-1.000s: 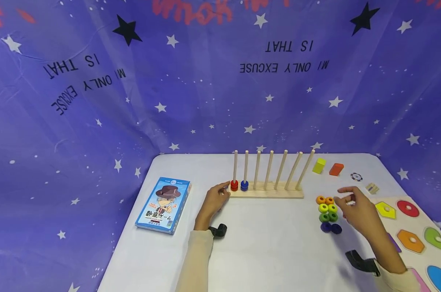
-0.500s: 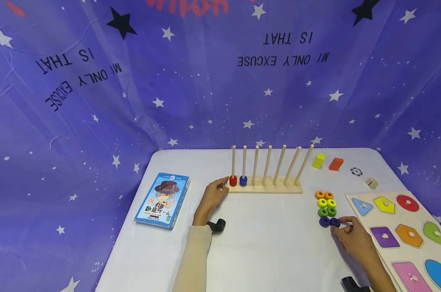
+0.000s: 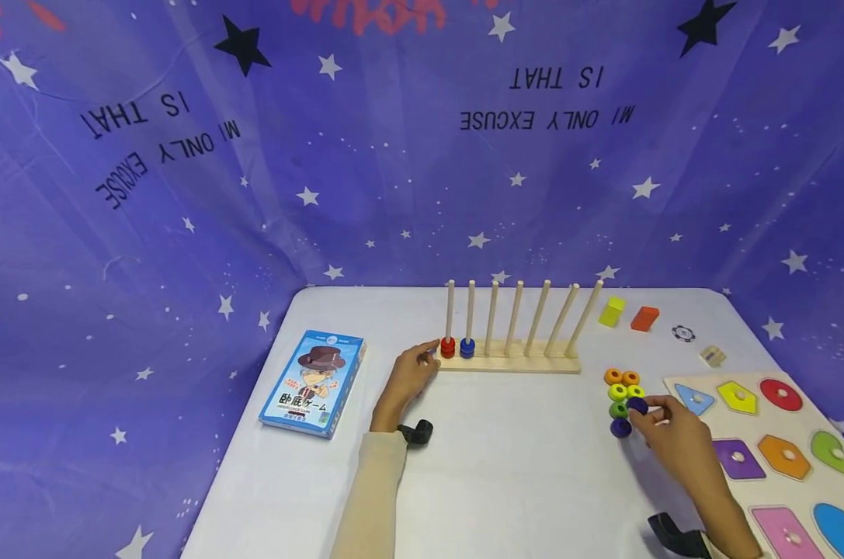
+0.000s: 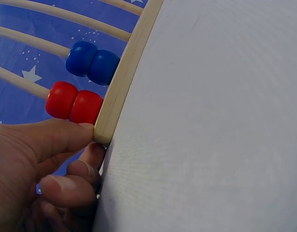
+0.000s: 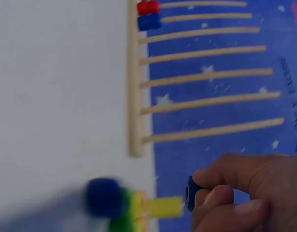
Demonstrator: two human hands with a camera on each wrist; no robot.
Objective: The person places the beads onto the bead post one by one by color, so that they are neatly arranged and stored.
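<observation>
A wooden peg rack (image 3: 512, 366) with a row of upright rods stands near the back of the table. Two red beads (image 3: 447, 348) sit on its leftmost rod and two blue beads (image 3: 467, 348) on the rod beside it. My left hand (image 3: 406, 379) holds the rack's left end between thumb and fingers. Between thumb and finger, my right hand (image 3: 683, 441) pinches a dark blue bead (image 3: 637, 405), raised off the table. Below it lies another dark blue bead (image 3: 620, 428); green beads (image 3: 617, 410), yellow beads (image 3: 617, 393) and orange beads (image 3: 613, 376) lie beyond, one green partly hidden.
A shape puzzle board (image 3: 760, 407) lies at the right, under my right forearm. Behind it are a yellow block (image 3: 612, 311), an orange block (image 3: 644, 318), a round chip (image 3: 683, 333) and a small wooden piece (image 3: 712, 356). A blue game box (image 3: 313, 384) lies at the left.
My right hand came down to the dark blue beads, took hold of the right one and lifted it up and away from its neighbour. The left hand stays at the rack's end.
</observation>
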